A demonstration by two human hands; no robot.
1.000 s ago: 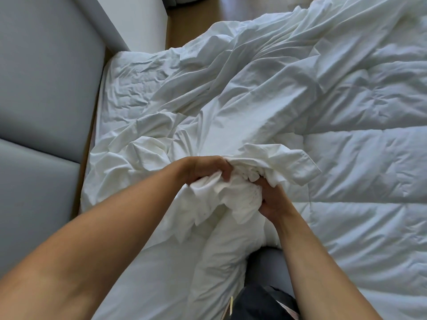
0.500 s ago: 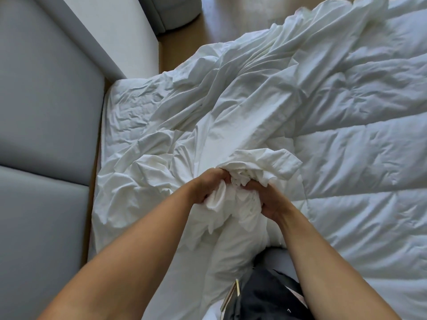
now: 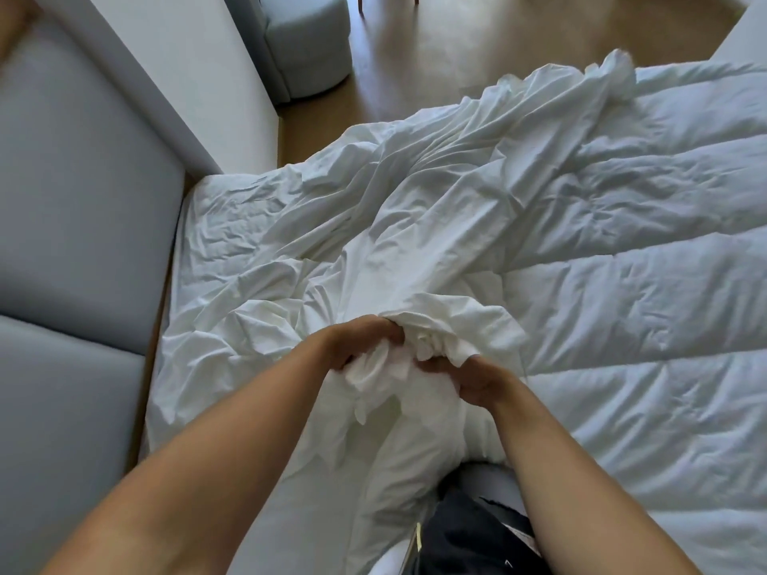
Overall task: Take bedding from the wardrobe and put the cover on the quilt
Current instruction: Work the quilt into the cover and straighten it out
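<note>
— Left edge?
— Grey padded headboard panels (image 3: 83, 209) are noted, upright beside the bed.

— Left hand?
— The left hand (image 3: 362, 343) is reached in from the lower left on a bare, outstretched forearm, knuckles up. Its fingers are curled tight and clamped on a bunch of the thin white crumpled fabric cover (image 3: 419, 242).

— Right hand?
— The right hand (image 3: 475, 379) is set just beside the left, slightly nearer the body. Its fingers are curled inward and closed on the same bunch, so the wad is gripped between both hands.

— The cover's look and place?
— Heavily creased. It is spread from the hands diagonally over the middle of the bed to the far edge. One hemmed flap is folded over just above the right hand.

— Further right?
— The thick white stitched quilt (image 3: 647, 334) is laid flat over the bed's right side, puffed in broad channels. Its left margin is overlapped by the cover.
</note>
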